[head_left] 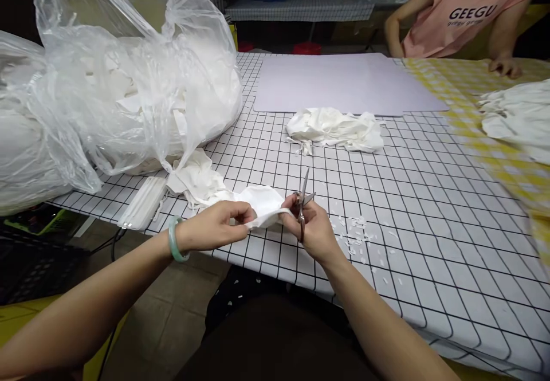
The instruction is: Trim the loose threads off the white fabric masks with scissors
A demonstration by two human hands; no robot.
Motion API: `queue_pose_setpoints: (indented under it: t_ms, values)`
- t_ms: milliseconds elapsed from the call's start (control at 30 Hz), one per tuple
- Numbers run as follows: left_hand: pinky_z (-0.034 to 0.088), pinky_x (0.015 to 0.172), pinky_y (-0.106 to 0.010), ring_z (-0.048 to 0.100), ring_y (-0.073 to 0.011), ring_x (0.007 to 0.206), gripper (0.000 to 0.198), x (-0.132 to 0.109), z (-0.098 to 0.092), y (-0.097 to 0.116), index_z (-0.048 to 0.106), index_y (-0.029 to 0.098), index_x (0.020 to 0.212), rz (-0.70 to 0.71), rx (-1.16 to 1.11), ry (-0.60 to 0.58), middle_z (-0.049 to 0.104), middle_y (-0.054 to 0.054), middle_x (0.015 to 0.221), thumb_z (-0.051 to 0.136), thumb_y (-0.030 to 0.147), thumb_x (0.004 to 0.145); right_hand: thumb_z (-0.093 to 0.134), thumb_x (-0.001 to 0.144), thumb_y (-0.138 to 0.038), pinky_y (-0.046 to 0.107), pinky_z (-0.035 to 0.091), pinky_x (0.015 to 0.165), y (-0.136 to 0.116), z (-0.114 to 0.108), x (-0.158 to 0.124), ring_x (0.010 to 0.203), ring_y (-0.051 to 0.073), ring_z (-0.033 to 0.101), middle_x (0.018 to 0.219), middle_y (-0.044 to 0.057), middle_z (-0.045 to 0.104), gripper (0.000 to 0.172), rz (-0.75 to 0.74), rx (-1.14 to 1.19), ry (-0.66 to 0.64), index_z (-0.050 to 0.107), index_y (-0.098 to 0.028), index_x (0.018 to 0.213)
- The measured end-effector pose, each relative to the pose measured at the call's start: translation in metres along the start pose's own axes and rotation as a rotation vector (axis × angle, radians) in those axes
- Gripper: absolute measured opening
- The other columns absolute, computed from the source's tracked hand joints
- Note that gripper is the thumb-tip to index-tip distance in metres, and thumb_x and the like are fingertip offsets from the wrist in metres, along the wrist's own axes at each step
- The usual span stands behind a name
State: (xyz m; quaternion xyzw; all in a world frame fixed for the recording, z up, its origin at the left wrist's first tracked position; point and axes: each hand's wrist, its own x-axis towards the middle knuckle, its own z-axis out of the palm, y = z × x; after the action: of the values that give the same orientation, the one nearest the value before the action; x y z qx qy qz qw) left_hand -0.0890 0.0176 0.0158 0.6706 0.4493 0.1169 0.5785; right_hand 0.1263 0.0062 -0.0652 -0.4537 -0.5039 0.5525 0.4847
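Observation:
My left hand [219, 226], with a pale green bangle on the wrist, pinches one end of a white fabric piece [264, 204] just above the table's front edge. My right hand [313, 231] grips small metal scissors [303, 200], blades pointing up, and also touches the other end of the same fabric piece. More white fabric pieces [198, 181] trail from it toward a large clear plastic bag [124, 77] stuffed with white fabric at the left.
A heap of white fabric pieces [337, 129] lies mid-table beside a pale lilac board [344, 83]. Small white clippings [358, 238] litter the black-gridded white tablecloth [429, 197]. A person in a pink shirt [464, 14] sits far right by another white pile [519, 117].

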Motion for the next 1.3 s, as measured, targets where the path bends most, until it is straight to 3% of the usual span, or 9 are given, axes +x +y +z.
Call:
queue_pose_setpoints:
  t_ms: [133,267,467,633,700,833,967,1133,1300]
  values:
    - [0.047,0.077,-0.031,0.061,-0.0156,0.078,0.022,0.006,0.026,-0.014,0.062,0.015,0.096,-0.094,-0.641,-0.271,0.068,-0.008,0.094,0.064,0.029,0.080,0.069,0.075,-0.014,0.029,0.046,0.075,-0.009,-0.002,0.002,0.085,0.017,0.059,0.088,0.000,0.062,0.017,-0.175,0.046,0.012,0.056,-0.022,0.082]
    - [0.047,0.068,-0.027,0.058,-0.0128,0.066,0.044,0.015,0.059,-0.026,0.068,0.005,0.106,-0.162,-1.090,-0.411,0.064,-0.008,0.081,0.059,0.043,0.088,0.068,0.077,-0.011,0.029,0.046,0.073,-0.014,-0.005,0.002,0.084,0.016,0.059,0.089,-0.001,0.063,0.021,-0.283,0.085,0.032,0.053,-0.024,0.083]
    - [0.041,0.059,-0.019,0.055,-0.0068,0.063,0.008,0.014,0.085,-0.029,0.067,0.010,0.091,-0.058,-1.331,-0.154,0.060,-0.002,0.081,0.068,0.011,0.084,0.069,0.080,-0.012,0.030,0.048,0.076,-0.011,-0.022,-0.001,0.086,0.017,0.061,0.089,0.001,0.065,0.020,-0.322,0.126,0.065,0.054,-0.024,0.085]
    - [0.053,0.078,-0.035,0.065,-0.0215,0.083,0.057,0.027,0.107,-0.026,0.067,0.004,0.115,-0.107,-1.502,-0.478,0.066,-0.013,0.098,0.064,0.050,0.082,0.069,0.078,-0.013,0.032,0.049,0.079,-0.015,-0.025,-0.005,0.087,0.018,0.061,0.086,0.001,0.065,0.019,-0.340,0.183,0.014,0.055,-0.024,0.084]
    - [0.052,0.085,-0.038,0.063,-0.0188,0.079,0.052,0.032,0.115,-0.022,0.069,0.003,0.111,-0.097,-1.505,-0.516,0.064,-0.009,0.086,0.065,0.047,0.084,0.069,0.077,-0.013,0.031,0.049,0.078,-0.020,-0.025,-0.006,0.085,0.017,0.061,0.086,0.001,0.065,0.020,-0.351,0.191,-0.024,0.054,-0.024,0.083]
    - [0.052,0.076,-0.030,0.052,-0.0090,0.064,0.017,0.031,0.115,-0.014,0.069,0.010,0.089,0.012,-1.407,-0.255,0.051,0.002,0.068,0.074,0.025,0.083,0.071,0.078,-0.015,0.031,0.049,0.077,-0.022,-0.033,-0.009,0.084,0.017,0.061,0.085,0.001,0.064,0.021,-0.342,0.178,-0.022,0.053,-0.024,0.083]
    - [0.036,0.052,-0.020,0.043,-0.0080,0.057,0.024,0.018,0.099,-0.009,0.070,0.013,0.090,0.055,-0.888,0.071,0.053,0.000,0.069,0.073,0.037,0.087,0.073,0.079,-0.022,0.031,0.048,0.074,-0.014,-0.043,-0.011,0.082,0.017,0.060,0.086,0.001,0.063,0.019,-0.218,0.095,0.013,0.054,-0.023,0.083]
    - [0.049,0.088,-0.035,0.055,-0.0184,0.090,0.023,0.011,0.090,0.002,0.076,0.019,0.089,0.375,-0.284,0.405,0.056,-0.006,0.092,0.062,0.036,0.096,0.080,0.073,-0.037,0.029,0.045,0.063,-0.001,-0.027,-0.020,0.067,0.014,0.051,0.073,-0.001,0.056,0.028,0.024,-0.008,0.047,0.057,-0.021,0.079]
    - [0.052,0.094,-0.040,0.055,-0.0268,0.117,0.028,0.025,0.094,0.000,0.070,0.018,0.085,0.454,-0.471,0.478,0.059,-0.012,0.111,0.055,0.035,0.099,0.077,0.075,-0.054,0.026,0.043,0.055,0.010,0.002,-0.038,0.058,0.012,0.046,0.065,-0.004,0.051,0.041,0.137,0.068,-0.055,0.052,-0.022,0.079]
